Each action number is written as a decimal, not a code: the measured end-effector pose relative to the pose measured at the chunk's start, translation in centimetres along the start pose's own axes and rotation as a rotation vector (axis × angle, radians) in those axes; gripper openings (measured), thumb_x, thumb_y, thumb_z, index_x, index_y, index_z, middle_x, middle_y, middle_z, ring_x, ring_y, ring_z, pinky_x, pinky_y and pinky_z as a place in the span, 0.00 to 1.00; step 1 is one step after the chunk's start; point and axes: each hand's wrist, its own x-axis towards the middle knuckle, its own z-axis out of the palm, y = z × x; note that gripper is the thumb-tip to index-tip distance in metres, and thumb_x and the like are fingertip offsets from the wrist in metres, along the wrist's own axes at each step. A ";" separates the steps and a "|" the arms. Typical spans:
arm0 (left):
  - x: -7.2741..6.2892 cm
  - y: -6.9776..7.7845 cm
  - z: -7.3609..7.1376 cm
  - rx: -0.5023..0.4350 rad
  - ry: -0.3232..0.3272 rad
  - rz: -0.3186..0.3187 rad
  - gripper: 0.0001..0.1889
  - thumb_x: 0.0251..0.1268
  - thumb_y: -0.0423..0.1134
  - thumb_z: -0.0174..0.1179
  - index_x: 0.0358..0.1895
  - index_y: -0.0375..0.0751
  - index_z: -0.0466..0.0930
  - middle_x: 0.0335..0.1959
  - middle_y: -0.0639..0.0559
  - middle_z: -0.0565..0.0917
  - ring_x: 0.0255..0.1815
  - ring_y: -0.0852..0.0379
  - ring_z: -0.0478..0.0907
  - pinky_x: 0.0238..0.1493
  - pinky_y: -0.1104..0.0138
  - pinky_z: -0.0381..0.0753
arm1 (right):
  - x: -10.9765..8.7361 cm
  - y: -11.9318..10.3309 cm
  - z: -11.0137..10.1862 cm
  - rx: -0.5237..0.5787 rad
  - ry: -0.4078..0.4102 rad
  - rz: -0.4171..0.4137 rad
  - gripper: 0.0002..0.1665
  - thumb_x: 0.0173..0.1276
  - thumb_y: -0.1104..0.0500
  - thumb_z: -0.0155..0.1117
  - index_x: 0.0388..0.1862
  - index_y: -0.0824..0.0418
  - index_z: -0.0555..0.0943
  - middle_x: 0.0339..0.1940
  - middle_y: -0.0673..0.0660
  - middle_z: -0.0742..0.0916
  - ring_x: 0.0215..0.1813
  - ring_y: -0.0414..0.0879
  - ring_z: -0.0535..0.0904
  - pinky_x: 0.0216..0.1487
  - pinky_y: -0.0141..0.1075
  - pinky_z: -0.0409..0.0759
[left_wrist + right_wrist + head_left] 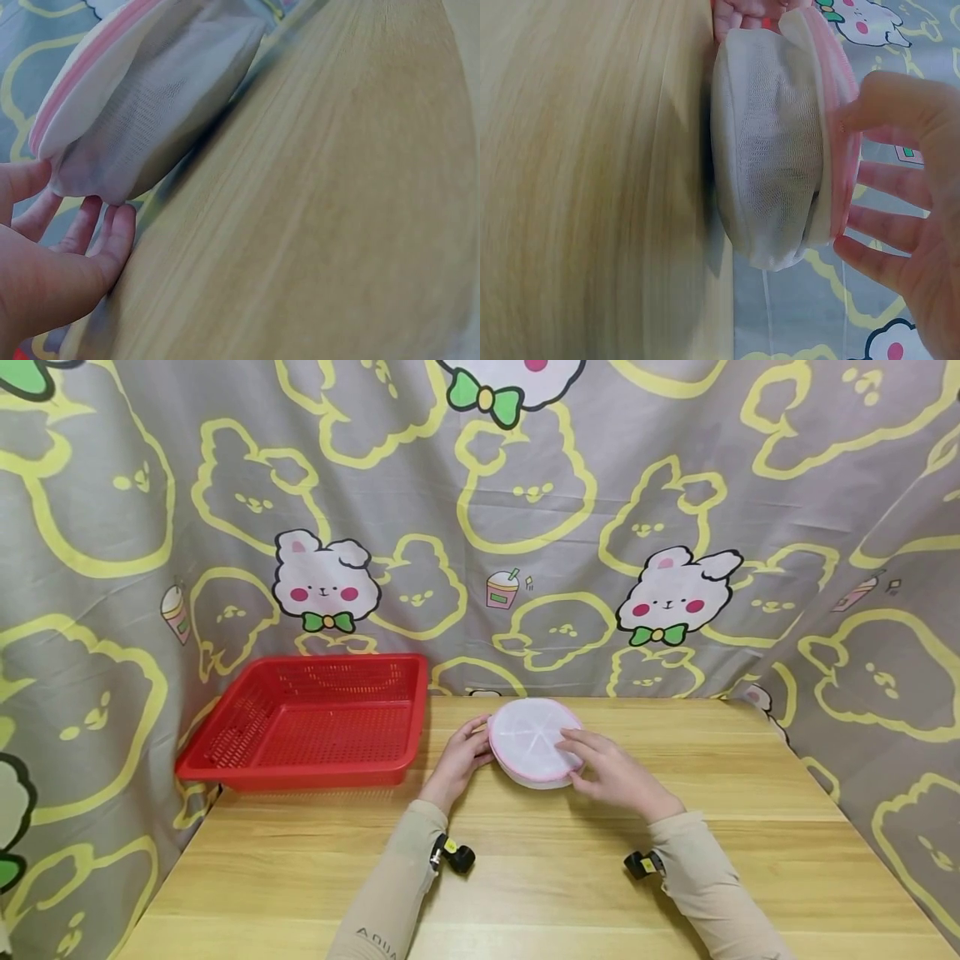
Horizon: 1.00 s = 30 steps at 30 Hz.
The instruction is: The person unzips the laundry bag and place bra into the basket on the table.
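A round white mesh laundry bag (535,739) with a pink zip edge rests on the wooden table, its flat top marked with spoke-like seams. My left hand (463,758) holds its left side; in the left wrist view the thumb is at the end of the pink edge and the bent fingers meet the mesh side (150,112). From the right, my right hand (611,770) reaches over the rim. Its fingers are extended across the top, and in the right wrist view the thumb (877,101) touches the pink zip edge (838,150).
A red plastic basket (300,773) with perforated sides stands to the left of the bag. Behind the wooden table (555,868) hangs a grey curtain (420,510) with yellow outlines and rabbit faces. Small black cameras are strapped to both wrists.
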 end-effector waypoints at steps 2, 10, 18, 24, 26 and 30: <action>0.1 0.0 0.0 -0.005 -0.002 -0.003 0.23 0.72 0.36 0.53 0.68 0.41 0.67 0.40 0.55 0.79 0.36 0.64 0.80 0.44 0.67 0.78 | 0.0 0.0 0.0 0.008 0.016 -0.003 0.27 0.57 0.59 0.70 0.57 0.60 0.80 0.63 0.63 0.81 0.62 0.62 0.77 0.62 0.53 0.75; 0.3 -0.2 -0.2 -0.001 -0.007 -0.004 0.24 0.72 0.37 0.54 0.69 0.40 0.67 0.39 0.56 0.79 0.36 0.65 0.80 0.44 0.68 0.78 | 0.1 -0.3 -0.3 0.030 0.007 0.013 0.23 0.56 0.57 0.73 0.52 0.58 0.81 0.62 0.60 0.81 0.63 0.60 0.77 0.64 0.52 0.75; 0.0 0.2 -0.4 0.010 -0.047 -0.010 0.25 0.74 0.37 0.50 0.71 0.38 0.62 0.39 0.58 0.79 0.37 0.66 0.79 0.47 0.66 0.78 | 0.1 -0.3 -0.3 0.057 -0.020 0.007 0.15 0.51 0.60 0.75 0.34 0.52 0.77 0.65 0.61 0.79 0.63 0.63 0.76 0.63 0.55 0.75; -0.1 0.1 -0.2 0.001 -0.020 -0.002 0.23 0.74 0.37 0.51 0.69 0.39 0.65 0.39 0.57 0.79 0.37 0.64 0.79 0.45 0.67 0.78 | 0.2 -0.3 -0.3 0.062 -0.029 0.001 0.14 0.52 0.63 0.74 0.31 0.52 0.77 0.66 0.63 0.78 0.64 0.64 0.76 0.63 0.55 0.75; 0.2 -0.2 -0.2 -0.003 -0.007 -0.003 0.23 0.73 0.37 0.52 0.68 0.40 0.67 0.39 0.56 0.80 0.37 0.63 0.80 0.44 0.67 0.78 | 0.1 -0.3 -0.3 0.052 -0.024 -0.001 0.13 0.52 0.63 0.74 0.31 0.52 0.77 0.65 0.63 0.78 0.64 0.64 0.76 0.63 0.56 0.75; 0.1 -0.2 -0.2 -0.003 0.002 -0.001 0.22 0.73 0.36 0.52 0.68 0.40 0.68 0.39 0.55 0.80 0.37 0.63 0.80 0.42 0.68 0.79 | 0.2 -0.3 -0.1 0.023 0.004 -0.023 0.13 0.51 0.62 0.74 0.30 0.51 0.78 0.62 0.60 0.81 0.63 0.61 0.77 0.61 0.57 0.75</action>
